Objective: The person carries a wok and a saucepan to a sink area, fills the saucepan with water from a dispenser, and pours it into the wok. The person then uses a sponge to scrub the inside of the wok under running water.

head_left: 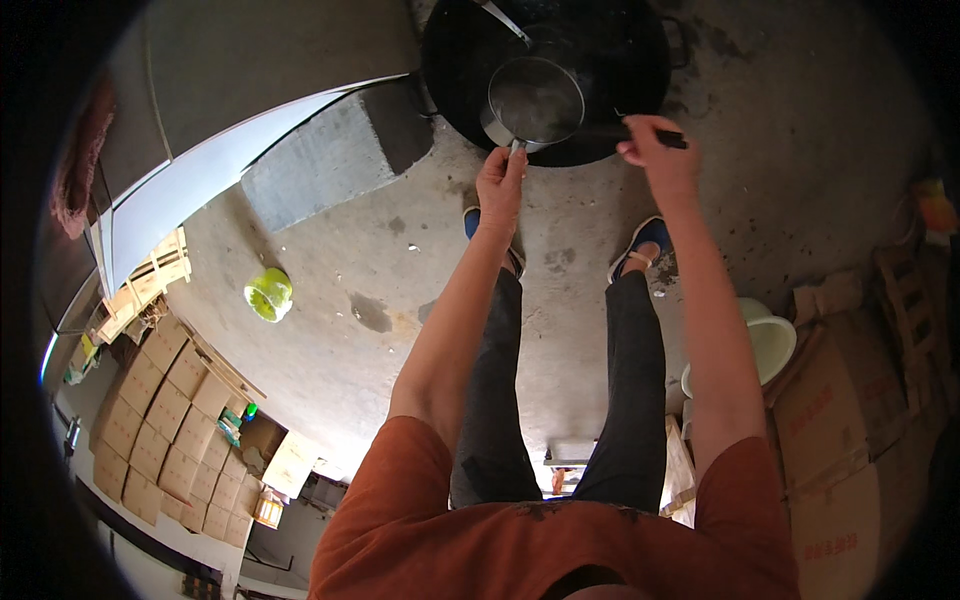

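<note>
A large black wok [455, 95] stands at the top of the view. Over its near side is a round, metal-rimmed pan [545, 95] with a grey inside; whether its bottom is mesh or solid I cannot tell. My left hand [500, 182] is closed around this pan's short handle. To the right, by the wok's near rim, my right hand [657, 155] grips a black-handled utensil [672, 140]. The far end of that utensil is lost against the dark wok. A pale-handled utensil [507, 22] leans into the wok's far part.
A grey block [320, 165] lies left of the wok. A yellow-green plastic container [268, 295] sits on the concrete floor [340, 260]. Stacked cardboard boxes [170, 420] stand lower left, larger cartons [830, 400] at right. A pale basin [770, 350] is beside my right forearm.
</note>
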Demonstrator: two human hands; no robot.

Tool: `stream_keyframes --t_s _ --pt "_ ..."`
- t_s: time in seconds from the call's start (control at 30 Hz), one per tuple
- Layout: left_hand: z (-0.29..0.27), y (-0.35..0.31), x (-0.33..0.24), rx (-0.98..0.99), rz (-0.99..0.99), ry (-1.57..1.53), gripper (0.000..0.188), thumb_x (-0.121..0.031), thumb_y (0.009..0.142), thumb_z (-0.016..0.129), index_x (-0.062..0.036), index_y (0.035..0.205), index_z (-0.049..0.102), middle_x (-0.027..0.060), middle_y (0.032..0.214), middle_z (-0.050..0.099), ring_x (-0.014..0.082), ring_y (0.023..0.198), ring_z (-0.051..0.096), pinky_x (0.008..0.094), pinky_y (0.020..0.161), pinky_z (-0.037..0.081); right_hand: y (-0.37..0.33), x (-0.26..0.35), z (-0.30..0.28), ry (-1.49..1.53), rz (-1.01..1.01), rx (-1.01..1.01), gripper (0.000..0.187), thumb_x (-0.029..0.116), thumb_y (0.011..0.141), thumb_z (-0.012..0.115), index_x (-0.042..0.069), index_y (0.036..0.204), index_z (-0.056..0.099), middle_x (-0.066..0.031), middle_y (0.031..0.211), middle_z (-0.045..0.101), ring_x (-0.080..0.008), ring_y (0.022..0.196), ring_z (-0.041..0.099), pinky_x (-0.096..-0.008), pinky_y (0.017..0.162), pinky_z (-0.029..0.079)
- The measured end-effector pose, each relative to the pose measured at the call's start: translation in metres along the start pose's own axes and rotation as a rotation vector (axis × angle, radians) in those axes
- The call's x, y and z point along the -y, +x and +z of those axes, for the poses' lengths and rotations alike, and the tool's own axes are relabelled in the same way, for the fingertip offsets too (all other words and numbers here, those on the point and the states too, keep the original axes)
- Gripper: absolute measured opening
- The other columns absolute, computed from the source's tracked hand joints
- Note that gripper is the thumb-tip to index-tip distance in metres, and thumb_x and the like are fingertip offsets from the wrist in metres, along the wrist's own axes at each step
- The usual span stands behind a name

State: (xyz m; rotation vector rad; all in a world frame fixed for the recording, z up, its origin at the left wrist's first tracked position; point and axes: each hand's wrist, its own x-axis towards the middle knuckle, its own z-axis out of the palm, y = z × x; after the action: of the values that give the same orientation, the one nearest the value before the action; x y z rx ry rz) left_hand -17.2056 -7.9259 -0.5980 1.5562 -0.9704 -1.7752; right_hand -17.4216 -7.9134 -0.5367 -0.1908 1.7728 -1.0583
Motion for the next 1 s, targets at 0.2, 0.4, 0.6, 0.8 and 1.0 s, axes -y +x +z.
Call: stream_keyframes --t_s 0.2,0.4,0.6,0.8,1.0 --pt "0.012 -0.016 0.001 -0.057 0.112 0.132 0.017 -0.019 0.092 0.057 -0.0066 0.082 0.054 -0.0077 0.067 0.04 0.0016 0.062 0.031 0.0203 0.053 0.026 0.007 -0.009 0.013 0.311 -0.061 0.069 0.024 0.015 0.09 0.058 -0.003 0.105 0.063 -0.0105 0.091 0.064 -0.0155 0.077 0.065 -0.0259 0.071 0.055" --pt "-0.005 0.025 -0.019 -0.142 0.449 0.842 0.012 -0.016 0.086 0.061 -0.0054 0.082 0.056 0.0054 0.067 0.051 0.0208 0.065 0.048 0.0332 0.059 0.036 -0.014 -0.025 -0.002 0.244 -0.019 -0.019 0.023 0.014 0.09 0.058 -0.002 0.105 0.062 -0.0102 0.091 0.064 -0.0166 0.079 0.065 -0.0266 0.072 0.055" --pt "-0.02 0.036 -0.057 0.006 0.866 1.341 0.011 -0.016 0.08 0.06 -0.0092 0.075 0.054 0.007 0.073 0.055 0.0285 0.074 0.053 0.039 0.066 0.041 -0.02 -0.01 -0.023 0.317 -0.168 -0.091 0.022 0.013 0.09 0.057 -0.003 0.104 0.063 -0.0096 0.09 0.064 -0.0153 0.079 0.064 -0.0257 0.072 0.055" --pt "-0.015 0.02 -0.119 0.161 0.927 1.701 0.003 -0.014 0.075 0.055 -0.0143 0.077 0.054 0.003 0.076 0.055 0.0235 0.077 0.054 0.038 0.066 0.039 -0.077 0.012 -0.061 0.298 -0.151 -0.151 0.022 0.011 0.089 0.058 -0.004 0.104 0.062 -0.0093 0.091 0.063 -0.0144 0.079 0.063 -0.0257 0.073 0.054" --pt "-0.006 -0.036 -0.195 0.133 1.011 1.665 0.008 -0.015 0.072 0.053 -0.0147 0.08 0.054 0.0014 0.075 0.052 0.0208 0.079 0.052 0.0366 0.067 0.037 -0.148 0.054 -0.101 0.194 -0.238 -0.118 0.017 0.009 0.089 0.058 -0.001 0.101 0.066 -0.0076 0.092 0.063 -0.0124 0.079 0.06 -0.0251 0.073 0.052"
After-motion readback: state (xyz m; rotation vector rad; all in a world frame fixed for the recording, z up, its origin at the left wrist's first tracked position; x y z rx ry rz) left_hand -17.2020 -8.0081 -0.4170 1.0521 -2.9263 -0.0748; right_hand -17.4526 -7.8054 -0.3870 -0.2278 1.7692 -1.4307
